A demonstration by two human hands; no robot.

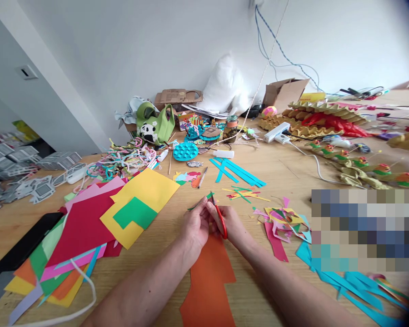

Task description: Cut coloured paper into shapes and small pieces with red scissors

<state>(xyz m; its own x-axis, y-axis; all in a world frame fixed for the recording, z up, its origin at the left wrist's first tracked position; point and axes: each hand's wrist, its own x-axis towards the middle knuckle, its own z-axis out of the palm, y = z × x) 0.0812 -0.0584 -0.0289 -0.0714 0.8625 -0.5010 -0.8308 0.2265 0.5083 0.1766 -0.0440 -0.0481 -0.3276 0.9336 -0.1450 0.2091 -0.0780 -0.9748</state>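
In the middle of the head view, my left hand [194, 222] pinches a small piece of green paper [209, 195], most of it hidden by the fingers. My right hand [231, 222] grips a pair of scissors [221, 222] with red handles. The dark blades point up and away, close against the green paper and my left fingertips. Whether the blades touch the paper I cannot tell. Beneath my wrists lies an orange paper sheet [211, 286] with a notched edge. Just beyond the hands are thin coloured paper strips [247, 194] and a pen [202, 177].
Stacked coloured paper [85, 222] covers the left, beside a white cable. Paper scraps [282, 222] and blue strips [351, 290] lie at right. Toward the wall stand a green panda bag [155, 123], a blue bumpy tray [185, 152], egg cartons [293, 122] and a power strip [276, 132].
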